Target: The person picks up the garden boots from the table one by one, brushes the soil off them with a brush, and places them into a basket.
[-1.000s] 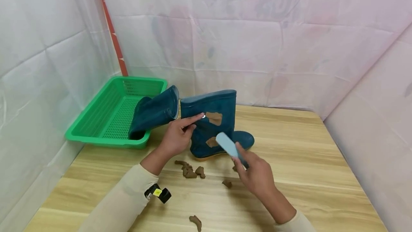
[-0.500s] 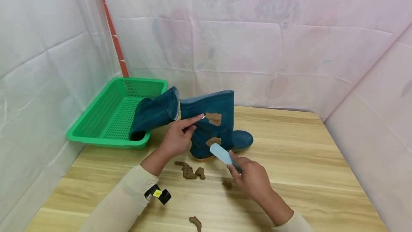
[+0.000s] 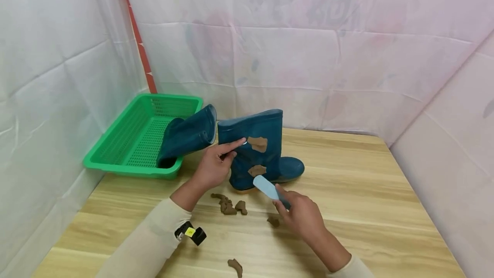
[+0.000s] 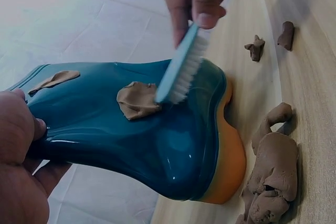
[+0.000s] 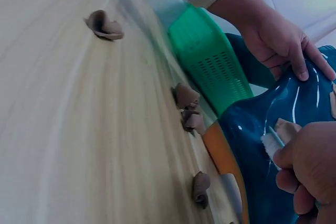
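A blue rubber boot (image 3: 273, 130) with an orange sole (image 4: 228, 161) stands on the table. Two brown clay-like patches stick to its side, an upper patch (image 3: 257, 144) and a lower patch (image 3: 257, 170). My left hand (image 3: 214, 164) grips the back of the boot's shaft, thumb on the near side, index finger stretched towards the upper patch. In my right hand (image 3: 305, 218) is a light blue brush (image 3: 266, 187) with white bristles (image 4: 190, 74). The left wrist view has the bristles facing the boot at the lower patch's edge.
A green basket (image 3: 94, 158) at the left holds a second blue boot (image 3: 185, 136), leaning over its rim. Several brown lumps (image 3: 227, 207) lie in front of the standing boot, another piece (image 3: 235, 266) nearer. White sheeting (image 3: 281, 63) hangs behind and at both sides.
My right hand has moved the brush down and slightly left, from over the lower patch to its lower edge. The left hand keeps its hold on the boot.
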{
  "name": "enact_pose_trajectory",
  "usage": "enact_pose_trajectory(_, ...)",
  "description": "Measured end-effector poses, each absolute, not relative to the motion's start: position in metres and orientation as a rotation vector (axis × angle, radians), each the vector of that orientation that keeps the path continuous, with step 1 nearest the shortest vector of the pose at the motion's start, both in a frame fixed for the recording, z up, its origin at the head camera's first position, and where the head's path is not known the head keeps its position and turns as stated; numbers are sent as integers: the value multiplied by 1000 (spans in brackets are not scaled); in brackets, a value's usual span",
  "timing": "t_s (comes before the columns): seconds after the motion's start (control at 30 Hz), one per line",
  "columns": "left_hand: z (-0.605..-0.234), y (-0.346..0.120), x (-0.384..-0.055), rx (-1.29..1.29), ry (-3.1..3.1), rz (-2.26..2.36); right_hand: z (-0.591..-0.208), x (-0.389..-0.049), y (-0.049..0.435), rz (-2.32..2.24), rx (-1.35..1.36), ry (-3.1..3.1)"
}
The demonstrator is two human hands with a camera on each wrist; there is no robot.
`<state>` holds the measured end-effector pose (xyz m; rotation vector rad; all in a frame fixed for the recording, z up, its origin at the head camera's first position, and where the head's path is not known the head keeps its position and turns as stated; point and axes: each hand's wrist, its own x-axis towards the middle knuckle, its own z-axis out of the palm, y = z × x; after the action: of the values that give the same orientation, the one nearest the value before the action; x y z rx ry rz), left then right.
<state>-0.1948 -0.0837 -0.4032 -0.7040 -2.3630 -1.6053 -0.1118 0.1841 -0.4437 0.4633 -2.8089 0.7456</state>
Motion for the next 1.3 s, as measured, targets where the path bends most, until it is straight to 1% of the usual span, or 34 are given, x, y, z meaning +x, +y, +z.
enact_pose_trajectory(0.13,-402,-85,-194,-686,-2354,-1624,-440,-114,185,761,539,-2651)
enact_pose_trajectory(0.27,-403,-85,-193,-685,-2369,-1603,-437,-118,185,763,522,-2513)
enact_pose_trajectory(0.43,-404,-83,-192,-700,-2382,-1593,-450,-115,182,700,456,-2771)
enact_pose_trajectory(0.53,-406,-83,-192,-701,-2376,-1588,-453,-112,181,665,461,-2865)
enact_pose_trajectory(0.8,-406,-86,-192,-708,-2351,-1603,-445,-117,175,701,684,-2559)
enact_pose_trajectory(0.87,-406,-86,-191,-702,-2358,-1608,-446,-118,174,691,669,-2592)
enact_pose_trajectory(1.03,-406,-86,-190,-718,-2382,-1589,-452,-115,185,697,469,-2742)
enact_pose_trajectory(1.1,-406,-85,-190,-730,-2375,-1588,-453,-113,190,709,438,-2738)
enact_pose_trajectory(1.17,-405,-85,-191,-734,-2365,-1595,-451,-113,191,717,498,-2696)
enact_pose_trajectory(1.3,-403,-84,-191,-717,-2359,-1607,-445,-115,185,694,707,-2592)
